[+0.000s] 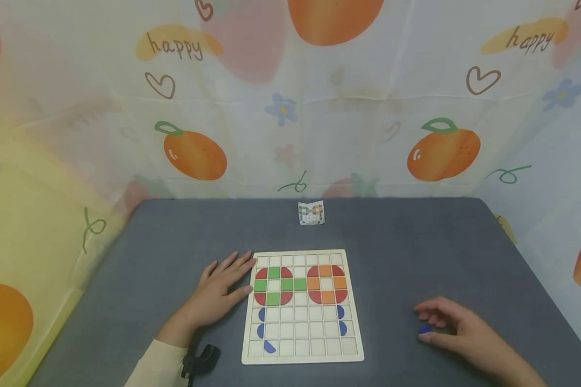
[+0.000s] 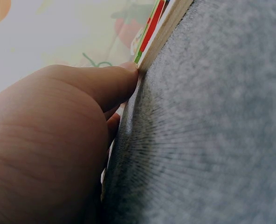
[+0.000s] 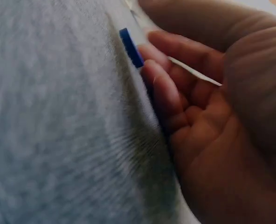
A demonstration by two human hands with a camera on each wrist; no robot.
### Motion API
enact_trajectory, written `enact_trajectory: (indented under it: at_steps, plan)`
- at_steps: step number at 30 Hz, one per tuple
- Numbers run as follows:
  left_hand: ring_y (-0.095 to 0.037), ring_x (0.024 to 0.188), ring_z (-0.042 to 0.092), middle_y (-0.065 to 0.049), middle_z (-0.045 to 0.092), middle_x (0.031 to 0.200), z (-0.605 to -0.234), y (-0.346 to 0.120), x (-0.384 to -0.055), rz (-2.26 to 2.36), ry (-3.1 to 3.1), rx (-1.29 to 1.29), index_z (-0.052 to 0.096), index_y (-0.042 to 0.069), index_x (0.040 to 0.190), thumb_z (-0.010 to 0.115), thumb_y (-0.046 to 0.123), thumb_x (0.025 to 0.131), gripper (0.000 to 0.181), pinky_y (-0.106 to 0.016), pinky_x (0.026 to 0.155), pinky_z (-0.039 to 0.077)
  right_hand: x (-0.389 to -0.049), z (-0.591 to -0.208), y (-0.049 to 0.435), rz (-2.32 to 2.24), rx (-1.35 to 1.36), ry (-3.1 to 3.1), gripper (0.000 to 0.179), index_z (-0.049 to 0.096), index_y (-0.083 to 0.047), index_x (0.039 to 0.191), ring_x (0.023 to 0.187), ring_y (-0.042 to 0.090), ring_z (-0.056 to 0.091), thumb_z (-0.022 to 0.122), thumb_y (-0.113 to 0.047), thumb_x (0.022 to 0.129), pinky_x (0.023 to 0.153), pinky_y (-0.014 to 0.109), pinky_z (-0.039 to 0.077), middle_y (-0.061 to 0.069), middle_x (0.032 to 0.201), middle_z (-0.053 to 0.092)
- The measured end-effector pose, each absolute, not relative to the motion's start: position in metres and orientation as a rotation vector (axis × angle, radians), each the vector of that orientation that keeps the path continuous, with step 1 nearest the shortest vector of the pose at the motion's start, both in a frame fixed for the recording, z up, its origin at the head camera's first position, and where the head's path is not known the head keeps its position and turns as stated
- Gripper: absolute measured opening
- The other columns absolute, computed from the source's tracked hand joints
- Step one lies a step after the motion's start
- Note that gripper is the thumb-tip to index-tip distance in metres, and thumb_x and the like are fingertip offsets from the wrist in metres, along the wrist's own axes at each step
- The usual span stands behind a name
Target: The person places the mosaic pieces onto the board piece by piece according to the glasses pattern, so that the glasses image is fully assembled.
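Your left hand [image 1: 218,295] lies flat on the grey surface [image 1: 416,252], fingers straight and slightly spread, their tips touching the left edge of the board [image 1: 302,352]. In the left wrist view the thumb [image 2: 110,86] presses against that pale wooden edge [image 2: 163,30].

Your right hand [image 1: 457,330] rests on the surface well to the right of the board, fingers curled around a small blue piece [image 1: 425,329]. The right wrist view shows that piece [image 3: 131,46] lying on the surface with your fingertips [image 3: 154,77] against it; whether it is pinched or only touched, you cannot tell.

The board is a grid of pale squares. In its upper left part red [image 1: 261,273] and green [image 1: 273,272] pieces form a round shape, with one green piece [image 1: 299,284] joining it to a second round shape of red and orange [image 1: 325,270] pieces on the right. Lower down, blue pieces [image 1: 261,314] sit in the left column, two more [image 1: 340,312] in a right-hand column, and one [image 1: 269,347] in the bottom row.

A small pattern card [image 1: 311,213] stands at the far edge of the surface, in front of a fruit-printed backdrop [image 1: 290,107].
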State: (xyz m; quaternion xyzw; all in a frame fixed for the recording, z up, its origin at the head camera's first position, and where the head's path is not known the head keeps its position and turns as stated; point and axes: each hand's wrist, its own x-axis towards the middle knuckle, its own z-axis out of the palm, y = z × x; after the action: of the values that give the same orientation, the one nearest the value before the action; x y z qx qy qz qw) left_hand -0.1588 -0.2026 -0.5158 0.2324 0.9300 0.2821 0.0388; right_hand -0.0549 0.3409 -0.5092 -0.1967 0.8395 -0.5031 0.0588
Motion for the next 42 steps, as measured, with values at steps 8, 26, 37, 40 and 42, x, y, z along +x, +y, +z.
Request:
enact_trajectory:
  at_steps: [8, 26, 37, 40, 42]
  plan:
    - [-0.035, 0.164, 0.019, 0.002, 0.033, 0.176, -0.515, -0.203, -0.159, 0.859, 2.861, 0.716, 0.045, 0.021, 0.169, 0.07, 0.041, 0.108, 0.069, -0.069, 0.124, 0.0, -0.054, -0.51, 0.337, -1.288, -0.68, 2.767, 0.025, 0.074, -0.03, 0.105, 0.086, 0.007, 0.063, 0.086, -0.01, 0.096, 0.072, 0.023, 0.054, -0.014, 0.101, 0.065]
    - [-0.035, 0.164, 0.019, 0.002, 0.032, 0.176, -0.514, -0.203, -0.158, 0.852, 2.856, 0.713, 0.044, 0.022, 0.17, 0.071, 0.039, 0.108, 0.07, -0.07, 0.123, -0.001, -0.053, -0.506, 0.318, -1.081, -0.595, 3.021, 0.028, 0.072, -0.03, 0.096, 0.082, 0.0, 0.055, 0.087, -0.007, 0.093, 0.067, 0.025, 0.051, -0.022, 0.096, 0.058]
    - [-0.038, 0.163, 0.021, 0.0, 0.034, 0.175, -0.51, -0.201, -0.157, 0.86, 2.86, 0.72, 0.045, 0.021, 0.169, 0.07, 0.04, 0.108, 0.069, -0.071, 0.123, 0.001, -0.052, -0.503, 0.278, -1.134, -0.798, 2.995, 0.036, 0.069, -0.037, 0.102, 0.089, -0.001, 0.058, 0.086, -0.007, 0.094, 0.077, 0.02, 0.05, -0.026, 0.102, 0.06]
    - [-0.04, 0.162, 0.021, -0.001, 0.035, 0.175, -0.51, -0.201, -0.156, 0.877, 2.863, 0.735, 0.046, 0.02, 0.169, 0.07, 0.038, 0.108, 0.068, -0.072, 0.122, 0.002, -0.053, -0.502, 0.262, -1.112, -0.894, 2.987, 0.036, 0.068, -0.037, 0.103, 0.093, 0.0, 0.058, 0.087, -0.007, 0.094, 0.082, 0.02, 0.05, -0.025, 0.104, 0.059]
    - [-0.04, 0.162, 0.022, -0.002, 0.035, 0.175, -0.51, -0.201, -0.156, 0.882, 2.865, 0.742, 0.046, 0.02, 0.169, 0.07, 0.038, 0.109, 0.067, -0.072, 0.122, 0.002, -0.054, -0.501, 0.251, -1.096, -0.967, 2.985, 0.035, 0.069, -0.035, 0.105, 0.096, 0.002, 0.057, 0.087, -0.007, 0.094, 0.084, 0.021, 0.05, -0.024, 0.107, 0.059]
